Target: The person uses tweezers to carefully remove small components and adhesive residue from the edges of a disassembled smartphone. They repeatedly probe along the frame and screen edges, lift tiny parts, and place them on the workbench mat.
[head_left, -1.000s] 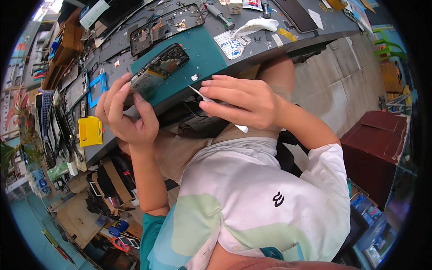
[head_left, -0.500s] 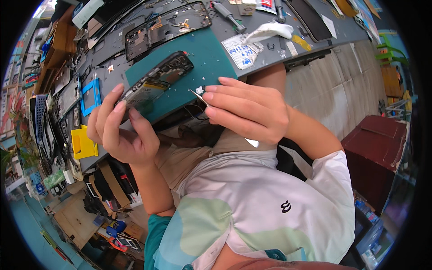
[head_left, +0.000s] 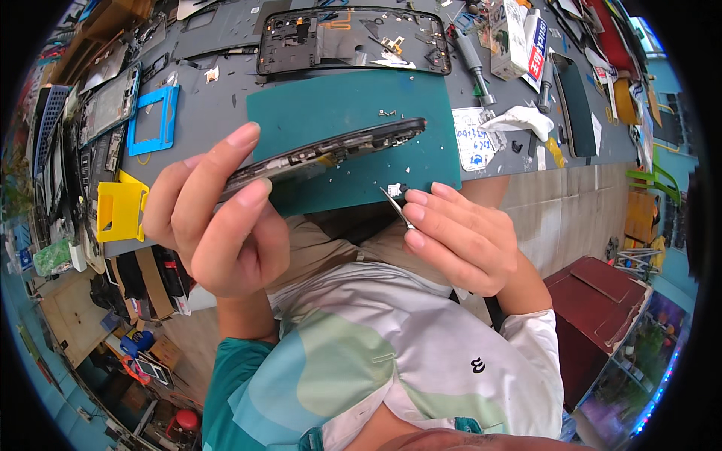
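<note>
An opened phone [head_left: 331, 150], its inner parts bared, is tilted nearly edge-on above a green mat [head_left: 301, 105]. My left hand [head_left: 226, 218] grips its left end between thumb and fingers. In my right hand [head_left: 466, 240] is a pair of metal tweezers [head_left: 395, 205], held with the tips pointing up and left, apart from the phone. Beside those tips is a small white piece [head_left: 393, 189] with a dark part next to it; whether the tweezers touch it I cannot tell. Several tiny screws [head_left: 387, 113] lie on the mat beyond the phone.
A black phone frame [head_left: 353, 41] lies behind the mat. Blue [head_left: 154, 120] and yellow [head_left: 120, 210] plastic holders are at the left. On the right are a handwritten paper label [head_left: 474, 139], a screwdriver [head_left: 472, 64], a crumpled white tissue [head_left: 519, 120] and a dark phone screen [head_left: 573, 105].
The view has swung, so the whole scene sits differently. The phone is turned flatter, more edge-on. Both hands keep hold of the phone and the tweezers.
</note>
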The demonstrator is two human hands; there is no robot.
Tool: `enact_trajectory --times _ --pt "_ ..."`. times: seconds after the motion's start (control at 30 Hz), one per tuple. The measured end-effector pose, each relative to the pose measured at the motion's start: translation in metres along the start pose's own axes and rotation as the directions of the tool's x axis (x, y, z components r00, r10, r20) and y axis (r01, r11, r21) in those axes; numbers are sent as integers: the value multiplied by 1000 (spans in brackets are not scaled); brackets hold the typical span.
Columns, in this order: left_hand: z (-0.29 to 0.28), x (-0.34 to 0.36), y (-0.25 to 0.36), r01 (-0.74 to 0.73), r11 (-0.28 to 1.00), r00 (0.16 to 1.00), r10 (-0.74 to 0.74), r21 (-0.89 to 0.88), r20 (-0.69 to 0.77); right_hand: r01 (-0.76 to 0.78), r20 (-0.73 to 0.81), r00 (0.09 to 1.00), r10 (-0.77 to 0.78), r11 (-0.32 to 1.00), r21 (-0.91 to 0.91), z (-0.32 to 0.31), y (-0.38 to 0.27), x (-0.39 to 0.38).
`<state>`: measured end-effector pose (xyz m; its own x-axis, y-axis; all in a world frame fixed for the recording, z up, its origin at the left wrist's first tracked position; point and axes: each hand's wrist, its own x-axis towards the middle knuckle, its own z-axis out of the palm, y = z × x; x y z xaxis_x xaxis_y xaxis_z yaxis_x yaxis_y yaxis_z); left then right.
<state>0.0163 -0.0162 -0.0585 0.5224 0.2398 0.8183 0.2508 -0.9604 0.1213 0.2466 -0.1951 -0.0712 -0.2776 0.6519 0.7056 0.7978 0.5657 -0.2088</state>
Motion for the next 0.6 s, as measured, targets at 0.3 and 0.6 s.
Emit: enact_trajectory --times 0.3,0.6 --pt "-3 3 4 26 1000 999 -26 2 29 11 44 999 -9 999 -42 -1 2 3" --pt "-5 4 3 22 999 999 -23 30 48 33 48 998 -30 997 -70 1 2 5"
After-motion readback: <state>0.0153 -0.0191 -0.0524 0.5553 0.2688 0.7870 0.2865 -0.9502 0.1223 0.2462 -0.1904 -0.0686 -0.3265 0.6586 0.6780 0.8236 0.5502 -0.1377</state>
